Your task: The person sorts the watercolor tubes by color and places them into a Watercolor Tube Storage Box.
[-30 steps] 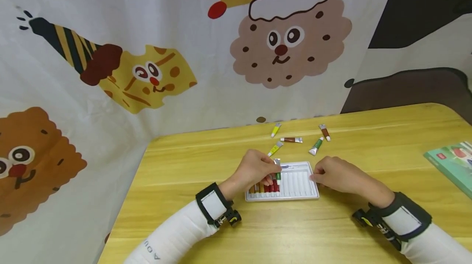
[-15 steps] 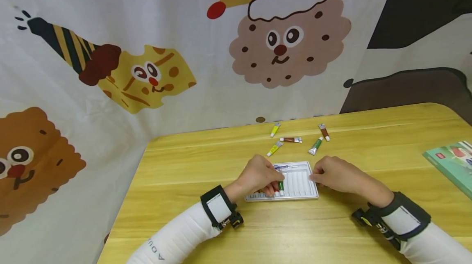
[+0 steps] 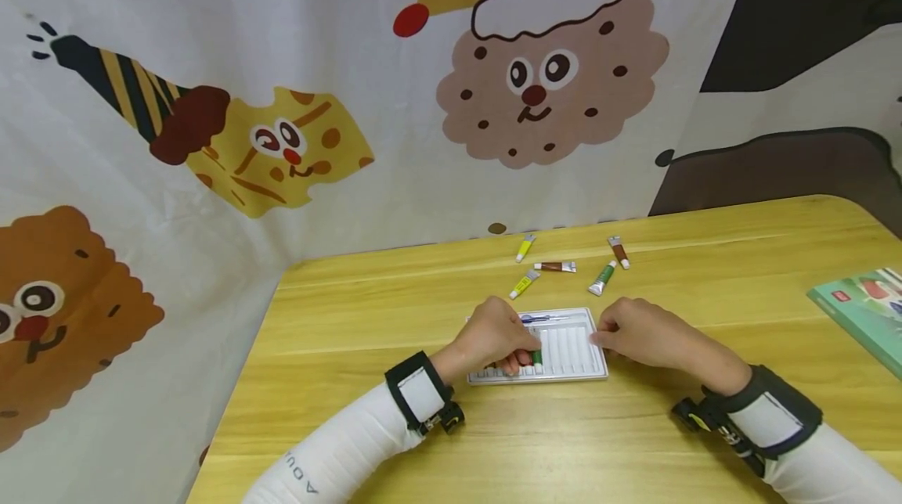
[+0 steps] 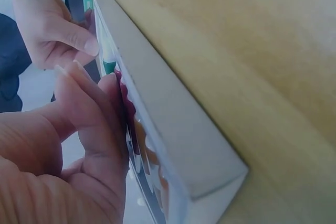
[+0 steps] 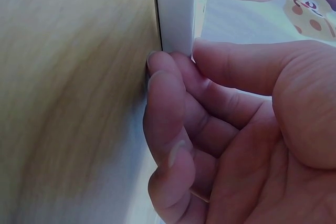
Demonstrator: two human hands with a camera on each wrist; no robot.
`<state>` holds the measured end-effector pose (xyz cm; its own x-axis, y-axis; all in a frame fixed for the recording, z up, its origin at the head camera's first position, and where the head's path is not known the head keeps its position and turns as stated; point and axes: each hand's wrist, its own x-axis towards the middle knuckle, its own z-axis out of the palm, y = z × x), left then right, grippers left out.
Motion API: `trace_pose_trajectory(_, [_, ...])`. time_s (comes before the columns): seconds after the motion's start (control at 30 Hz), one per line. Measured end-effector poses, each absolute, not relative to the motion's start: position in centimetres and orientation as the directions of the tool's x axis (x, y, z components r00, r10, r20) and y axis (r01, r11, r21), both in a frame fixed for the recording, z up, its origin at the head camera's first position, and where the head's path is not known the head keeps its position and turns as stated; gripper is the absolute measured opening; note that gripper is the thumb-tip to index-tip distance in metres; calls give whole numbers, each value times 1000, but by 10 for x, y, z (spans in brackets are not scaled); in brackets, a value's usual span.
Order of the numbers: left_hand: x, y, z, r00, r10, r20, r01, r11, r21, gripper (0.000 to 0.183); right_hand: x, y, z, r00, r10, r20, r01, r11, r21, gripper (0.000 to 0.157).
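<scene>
A white plastic paint tray (image 3: 574, 349) lies on the table with grooves along its length. Over its left half, my left hand (image 3: 491, 338) pinches a green paint tube (image 3: 538, 358) that lies in a groove. Red and orange-brown tubes (image 4: 127, 106) fill grooves beside it in the left wrist view, partly hidden by the fingers. A thin blue-ended brush (image 3: 539, 319) sits in the tray's far slot. At the tray's right end, my right hand (image 3: 643, 334) grips the wall (image 5: 176, 17) between thumb and fingers.
Beyond the tray lie loose tubes: two yellow (image 3: 524, 284), two brown (image 3: 557, 267) and one green (image 3: 603, 279). A light green box (image 3: 860, 316) stands at the table's right side. A printed curtain (image 3: 395, 199) hangs behind the far edge.
My left hand has lowered the green tube from above the tray into a groove, shifting slightly right and nearer. The right hand has stayed at the tray's end.
</scene>
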<state>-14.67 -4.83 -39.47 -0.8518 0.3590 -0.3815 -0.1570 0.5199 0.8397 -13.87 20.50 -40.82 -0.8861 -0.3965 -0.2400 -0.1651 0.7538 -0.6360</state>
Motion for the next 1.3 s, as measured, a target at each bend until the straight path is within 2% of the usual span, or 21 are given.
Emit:
trace_pose_trajectory(0.27, [-146,-49,-395,-853,367,-371,-141,523,841,23,-138,205,-406,-886,-398,-236,-170,754,-635,22])
trace_pose_trajectory(0.6, [-144,-43,-395,-867,379,-324,-56,571,819,27,-139,206,-406,-887,-395,-240,-165,755,-635,20])
trace_pose_trajectory(1.03, [-144,-36,-394,-868,350,-353,-70,616,784,28,-138,206,-405,-888,-396,-233,-170,755,-633,21])
trace_pose_trajectory(1.2, [-143,-42,-395,-866,386,-317,-38,583,812,30,-138,207,-406,-888,-398,-230,-171,750,-639,21])
trace_pose_trajectory(1.3, [-144,-55,-390,-888,373,-268,-4,578,816,28,-138,206,-408,-888,-394,-236,-163,751,-639,22])
